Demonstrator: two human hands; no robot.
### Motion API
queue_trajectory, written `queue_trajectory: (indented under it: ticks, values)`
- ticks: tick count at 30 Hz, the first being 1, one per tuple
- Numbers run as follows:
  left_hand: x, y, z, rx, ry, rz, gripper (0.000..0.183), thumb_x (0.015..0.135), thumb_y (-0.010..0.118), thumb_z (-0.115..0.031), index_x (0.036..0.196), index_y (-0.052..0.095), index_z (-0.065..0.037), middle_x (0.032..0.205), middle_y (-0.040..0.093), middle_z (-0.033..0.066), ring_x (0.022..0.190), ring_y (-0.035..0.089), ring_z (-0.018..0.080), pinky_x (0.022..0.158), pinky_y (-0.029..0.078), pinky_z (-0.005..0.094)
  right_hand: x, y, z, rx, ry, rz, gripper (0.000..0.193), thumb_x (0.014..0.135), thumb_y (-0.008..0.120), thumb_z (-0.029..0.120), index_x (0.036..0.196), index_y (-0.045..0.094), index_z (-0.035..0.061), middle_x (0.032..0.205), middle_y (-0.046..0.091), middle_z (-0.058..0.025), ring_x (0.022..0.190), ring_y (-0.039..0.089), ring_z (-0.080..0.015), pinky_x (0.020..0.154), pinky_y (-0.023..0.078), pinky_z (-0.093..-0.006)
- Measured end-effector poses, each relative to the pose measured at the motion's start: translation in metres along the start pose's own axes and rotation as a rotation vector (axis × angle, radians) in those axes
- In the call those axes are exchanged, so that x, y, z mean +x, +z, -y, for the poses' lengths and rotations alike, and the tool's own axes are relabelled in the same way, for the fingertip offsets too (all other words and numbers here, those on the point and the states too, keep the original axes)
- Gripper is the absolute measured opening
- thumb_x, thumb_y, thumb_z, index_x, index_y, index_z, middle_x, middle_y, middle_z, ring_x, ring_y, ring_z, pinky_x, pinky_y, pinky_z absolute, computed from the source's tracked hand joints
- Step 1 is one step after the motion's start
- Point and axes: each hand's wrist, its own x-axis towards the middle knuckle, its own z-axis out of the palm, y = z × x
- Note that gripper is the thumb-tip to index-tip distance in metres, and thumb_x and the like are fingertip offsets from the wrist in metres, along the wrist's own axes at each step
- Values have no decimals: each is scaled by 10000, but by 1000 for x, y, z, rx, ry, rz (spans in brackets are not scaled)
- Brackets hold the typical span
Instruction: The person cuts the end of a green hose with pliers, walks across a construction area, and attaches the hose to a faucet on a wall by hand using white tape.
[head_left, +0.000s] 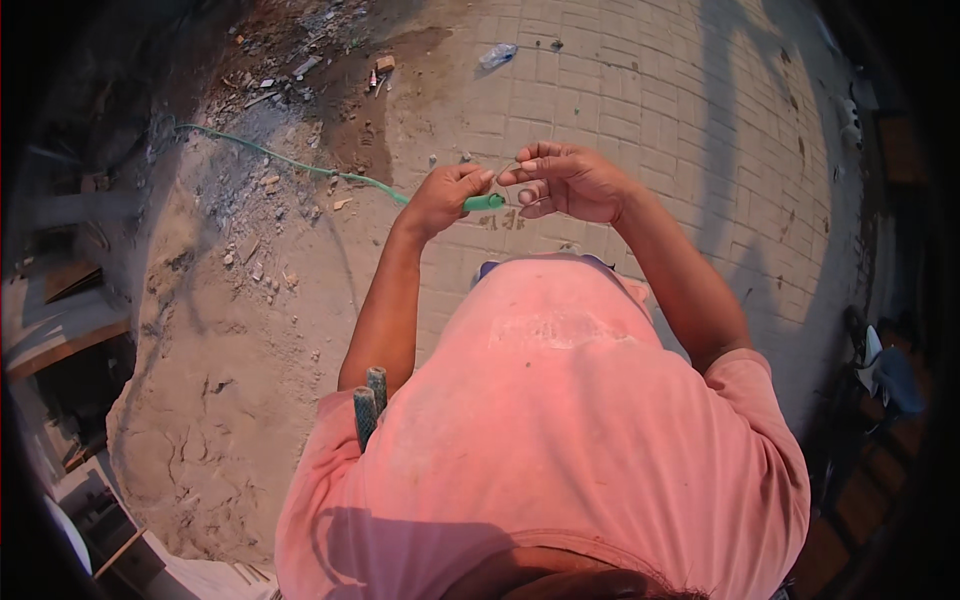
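My left hand (447, 200) is closed around a green hose (484, 203), close to its cut open end, which points right. From the other side of that hand the hose trails away to the far left across the ground. Just right of the hose end is my right hand (575, 185), its fingers bent and its thumb and forefinger pinched together. A thin, wire-like strand (508, 170) shows at those fingertips; its full shape is too small to make out. Two dark green, textured rod-like pieces (366, 412) stick up beside my left upper arm.
A sand heap (210, 440) lies to the left, with rubble (255, 200) scattered beyond it. Paving bricks (640, 90) cover the ground ahead and right. A crumpled clear plastic bottle (497, 56) and a brick piece (385, 63) lie farther off. Wooden boards (70, 340) stand at far left.
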Motion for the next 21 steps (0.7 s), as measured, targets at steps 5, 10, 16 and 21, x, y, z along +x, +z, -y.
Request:
queue_trajectory:
  ticks: [5,10,16,21]
  values:
    - [21,9,11,103,349,-91,312,992,570,-320,779,615,-97,684,501,-69,610,426,28,533,334,198,-6,-1,-8,-23,58,41,251,947,624,214,1138,572,61,1086,643,-80,900,679,-196,725,567,-319]
    - [17,13,-2,-12,150,-148,364,976,586,-358,710,568,-109,656,481,-53,570,414,37,474,312,212,-10,-20,-5,-265,45,-96,242,924,631,202,1109,618,47,917,663,-66,851,679,-205,679,535,-331]
    - [15,13,-17,-98,-144,75,341,952,590,-367,714,549,-126,633,425,-57,490,335,45,414,262,215,-20,-41,-11,-1552,-415,-284,202,871,602,143,1043,668,61,846,666,-132,781,665,-285,670,510,-393]
    - [16,16,-12,-367,-120,-38,305,961,569,-353,818,591,-85,649,417,-58,481,332,35,409,272,194,-25,-39,-23,-1844,-413,-435,185,890,553,110,1020,673,60,897,673,-150,809,664,-320,689,506,-419]
